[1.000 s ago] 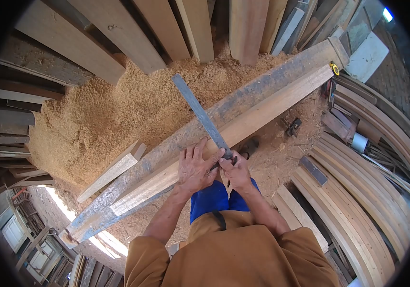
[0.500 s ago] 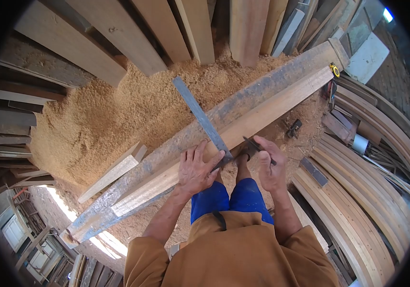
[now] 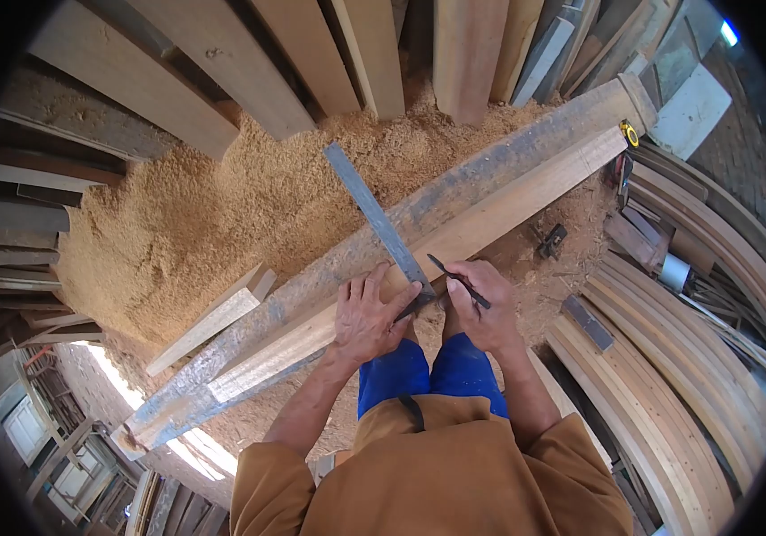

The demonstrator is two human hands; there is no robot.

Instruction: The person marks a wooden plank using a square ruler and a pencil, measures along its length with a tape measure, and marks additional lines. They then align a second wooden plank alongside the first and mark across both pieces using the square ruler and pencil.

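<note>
On the left, a sawdust heap (image 3: 195, 223) is lying behind the surface (image 3: 454, 179), and a short wood piece (image 3: 213, 326) is resting along the surface's far edge. A long board (image 3: 508, 210) is running lengthwise on the surface. The left hand (image 3: 367, 313) is bearing on the board, fingers spreading, thumb touching the corner of a metal square (image 3: 378, 221); the grip beneath the palm cannot be told. The square's blade is crossing the board and reaching out over the sawdust. The right hand (image 3: 488, 308) is keeping its fingers clamped on a dark pointed marker (image 3: 460, 282), whose tip is pointing toward the blade; contact cannot be confirmed. Farther right, a dark tool (image 3: 551, 239) is lying on the ground, and a yellow tape measure (image 3: 630, 134) is sitting at the board's far end.
</note>
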